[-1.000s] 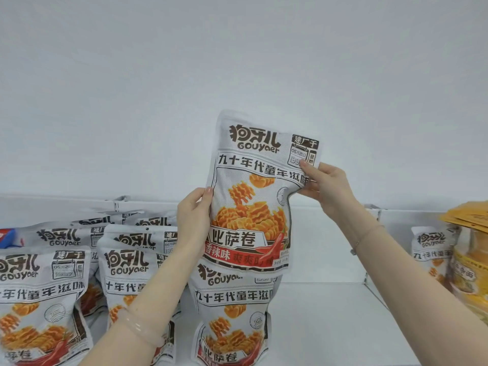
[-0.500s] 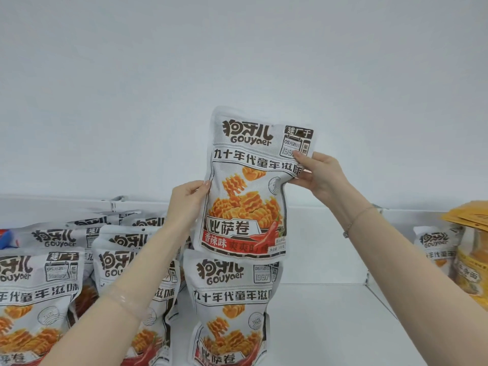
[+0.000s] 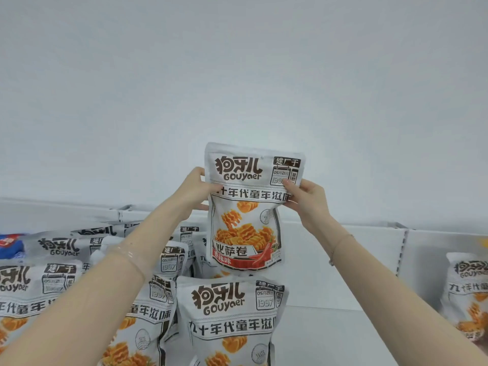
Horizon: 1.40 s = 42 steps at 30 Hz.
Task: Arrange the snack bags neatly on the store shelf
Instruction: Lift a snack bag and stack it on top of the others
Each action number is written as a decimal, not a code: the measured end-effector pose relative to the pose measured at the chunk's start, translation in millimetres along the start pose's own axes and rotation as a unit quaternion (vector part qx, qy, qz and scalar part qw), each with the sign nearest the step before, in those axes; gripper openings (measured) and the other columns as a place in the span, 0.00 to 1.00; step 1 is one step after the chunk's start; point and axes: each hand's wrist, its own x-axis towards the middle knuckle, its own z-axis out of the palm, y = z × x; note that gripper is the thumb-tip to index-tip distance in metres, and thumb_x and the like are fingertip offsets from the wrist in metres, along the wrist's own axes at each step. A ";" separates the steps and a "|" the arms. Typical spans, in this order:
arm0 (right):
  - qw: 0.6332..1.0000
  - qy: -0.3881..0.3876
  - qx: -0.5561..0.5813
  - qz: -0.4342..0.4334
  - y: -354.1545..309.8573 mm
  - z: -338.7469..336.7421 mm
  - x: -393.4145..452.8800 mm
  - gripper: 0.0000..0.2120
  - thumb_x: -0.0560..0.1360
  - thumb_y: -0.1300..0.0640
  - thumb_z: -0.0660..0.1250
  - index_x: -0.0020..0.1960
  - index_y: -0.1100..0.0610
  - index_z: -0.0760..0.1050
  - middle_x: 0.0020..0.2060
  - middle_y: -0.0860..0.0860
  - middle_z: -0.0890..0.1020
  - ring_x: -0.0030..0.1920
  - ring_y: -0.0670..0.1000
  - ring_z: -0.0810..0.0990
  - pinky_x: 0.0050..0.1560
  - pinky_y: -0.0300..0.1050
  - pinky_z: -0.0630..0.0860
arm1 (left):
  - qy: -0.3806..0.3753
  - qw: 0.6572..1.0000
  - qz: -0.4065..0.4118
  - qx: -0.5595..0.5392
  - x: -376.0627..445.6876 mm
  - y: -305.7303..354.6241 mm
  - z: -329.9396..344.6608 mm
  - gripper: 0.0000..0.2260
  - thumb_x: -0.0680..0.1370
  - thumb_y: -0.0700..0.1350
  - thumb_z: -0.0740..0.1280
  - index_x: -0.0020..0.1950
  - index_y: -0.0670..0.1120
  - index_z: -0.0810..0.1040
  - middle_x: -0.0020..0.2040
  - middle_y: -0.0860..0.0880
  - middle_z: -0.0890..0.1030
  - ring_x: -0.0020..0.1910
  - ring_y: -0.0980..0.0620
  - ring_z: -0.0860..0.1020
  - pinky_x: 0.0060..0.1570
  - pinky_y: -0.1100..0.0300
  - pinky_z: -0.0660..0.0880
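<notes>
**Snack bag held upright in both hands above the shelf row**

A grey-white snack bag (image 3: pixel 249 207) printed with "Gouyaer" lettering, orange ridged crisps and a red chilli band is held upright, face toward the camera, in front of the pale back wall (image 3: pixel 237 75). The left hand (image 3: pixel 196 192) is closed on the bag's left edge just below its top seal, thumb across the front and fingers behind. The right hand (image 3: pixel 307 198) is closed on the bag's right edge at the same height, thumb tip pressed over the date panel (the fingers behind the bag are hidden). A thin bracelet (image 3: pixel 340 247) circles the right wrist, and a clear band (image 3: pixel 126 253) sits on the left wrist.

Directly below the held bag stands a matching front bag (image 3: pixel 232 318) on the white shelf (image 3: pixel 330 334); the held bag's bottom edge hangs just above that bag's top, and I cannot tell whether they touch. To the left of the held bag, partly behind the left forearm, more matching bags (image 3: pixel 52 281) crowd together in overlapping, uneven rows. Beyond them, far left, a blue packet (image 3: pixel 9 243) peeks out. To the right of the held bag the shelf surface lies bare up to a white divider (image 3: pixel 402 249), and past it another matching bag (image 3: pixel 468 291) stands at the frame's edge.
</notes>
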 end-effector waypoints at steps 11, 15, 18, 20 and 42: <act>0.988 -0.051 -0.022 0.144 93.5 -6.0 -25.7 0.10 0.77 0.64 0.66 0.57 0.68 0.79 0.47 0.60 0.85 0.47 0.59 0.83 0.54 0.55 0.81 | -0.024 0.988 -0.062 0.141 7.6 -59.9 -29.9 0.24 0.65 0.35 0.79 0.56 0.41 0.71 0.51 0.38 0.83 0.50 0.42 0.83 0.44 0.43 0.83; 0.969 -0.096 -0.128 0.186 103.0 -17.8 -26.4 0.11 0.74 0.61 0.72 0.52 0.68 0.81 0.48 0.60 0.86 0.49 0.56 0.84 0.48 0.53 0.83 | -0.080 0.967 -0.046 0.236 14.8 -74.2 -34.0 0.30 0.67 0.36 0.78 0.66 0.41 0.71 0.53 0.42 0.80 0.48 0.44 0.83 0.44 0.50 0.83; 0.936 -0.121 -0.260 0.205 105.1 -28.3 -22.8 0.15 0.70 0.56 0.76 0.51 0.67 0.82 0.48 0.57 0.87 0.48 0.53 0.83 0.49 0.54 0.84 | -0.121 0.930 -0.010 0.347 22.5 -84.5 -30.3 0.22 0.67 0.42 0.79 0.57 0.41 0.79 0.43 0.45 0.78 0.38 0.49 0.78 0.40 0.56 0.77; 0.909 -0.143 -0.337 0.201 104.3 -31.8 -21.4 0.15 0.69 0.55 0.77 0.48 0.65 0.83 0.46 0.55 0.87 0.44 0.51 0.82 0.48 0.53 0.82 | -0.146 0.894 0.013 0.424 25.5 -92.6 -25.2 0.12 0.67 0.47 0.78 0.38 0.46 0.75 0.32 0.51 0.70 0.34 0.52 0.70 0.38 0.59 0.67; 0.870 -0.070 -0.481 0.082 102.5 -2.2 21.8 0.20 0.70 0.49 0.75 0.58 0.58 0.78 0.50 0.53 0.84 0.51 0.53 0.82 0.51 0.46 0.76 | -0.204 0.902 0.068 0.373 38.8 -134.0 -41.5 0.12 0.69 0.54 0.75 0.44 0.46 0.85 0.48 0.48 0.86 0.49 0.52 0.81 0.55 0.53 0.77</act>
